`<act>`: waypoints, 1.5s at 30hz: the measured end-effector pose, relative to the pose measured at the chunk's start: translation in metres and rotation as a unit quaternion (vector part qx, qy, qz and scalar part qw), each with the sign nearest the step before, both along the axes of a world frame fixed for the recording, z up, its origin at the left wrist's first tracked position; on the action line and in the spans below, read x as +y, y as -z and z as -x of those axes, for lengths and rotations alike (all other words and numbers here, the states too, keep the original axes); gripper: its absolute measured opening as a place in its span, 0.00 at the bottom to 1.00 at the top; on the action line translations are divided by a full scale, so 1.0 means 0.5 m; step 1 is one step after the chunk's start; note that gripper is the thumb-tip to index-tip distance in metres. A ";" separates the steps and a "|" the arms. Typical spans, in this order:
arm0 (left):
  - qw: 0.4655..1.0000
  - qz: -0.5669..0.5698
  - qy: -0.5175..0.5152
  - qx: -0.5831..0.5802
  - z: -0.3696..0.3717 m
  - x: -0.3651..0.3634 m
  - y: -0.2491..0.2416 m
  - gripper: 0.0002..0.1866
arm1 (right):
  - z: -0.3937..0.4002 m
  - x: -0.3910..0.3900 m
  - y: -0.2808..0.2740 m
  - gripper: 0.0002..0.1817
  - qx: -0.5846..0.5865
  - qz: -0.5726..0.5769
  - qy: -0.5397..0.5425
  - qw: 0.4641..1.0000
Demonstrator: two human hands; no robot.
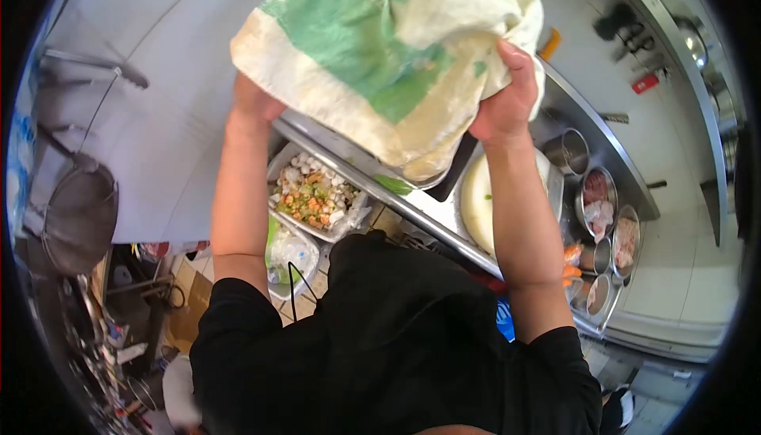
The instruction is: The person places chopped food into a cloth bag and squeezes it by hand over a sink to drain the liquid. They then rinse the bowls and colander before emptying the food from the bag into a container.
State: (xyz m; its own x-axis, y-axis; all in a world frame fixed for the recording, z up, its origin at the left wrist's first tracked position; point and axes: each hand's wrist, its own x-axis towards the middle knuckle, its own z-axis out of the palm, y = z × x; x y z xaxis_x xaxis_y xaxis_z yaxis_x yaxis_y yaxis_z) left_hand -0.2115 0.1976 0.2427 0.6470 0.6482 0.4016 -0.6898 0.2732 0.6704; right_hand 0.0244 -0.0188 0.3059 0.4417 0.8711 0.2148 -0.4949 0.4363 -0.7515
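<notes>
A large cream and green cloth (341,46) is spread between my two hands, above the steel counter's front edge. My left hand (255,100) grips its lower left corner, the fingers mostly hidden beneath the fabric. On the right, my right hand (511,94) is closed on the cloth, with the thumb over its edge. The cloth covers part of a dark tray (460,167) below it. Close to my right forearm lies a round white cutting board (477,205).
Metal bowls, one with raw meat (598,205), stand along the counter's right side. Below its edge is a tub of chopped vegetables (313,201), beside a plastic-lined tray (293,256). A wire strainer (81,217) hangs at far left. A red-handled tool (648,82) is at upper right.
</notes>
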 end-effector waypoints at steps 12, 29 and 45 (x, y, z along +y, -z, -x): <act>0.843 -0.190 -0.347 0.365 0.395 -0.023 -0.042 0.13 | 0.258 0.214 0.265 0.28 -0.491 0.168 -0.134 0.844; 0.575 -0.283 -0.081 0.764 0.364 -0.125 0.014 0.21 | 0.281 0.219 0.240 0.07 0.145 0.242 -0.344 0.896; 0.816 -0.167 -0.124 0.540 0.275 -0.224 0.158 0.32 | 0.255 0.219 0.364 0.22 0.016 0.346 -0.264 0.900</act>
State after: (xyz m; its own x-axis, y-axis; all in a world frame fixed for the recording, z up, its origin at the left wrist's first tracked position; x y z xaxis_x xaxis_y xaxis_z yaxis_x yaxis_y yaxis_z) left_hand -0.3491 0.0854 0.1639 0.6067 0.7834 -0.1347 0.3455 -0.1072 0.9323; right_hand -0.1032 0.0907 0.1241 -0.0765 0.8822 -0.4646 -0.5222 -0.4324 -0.7351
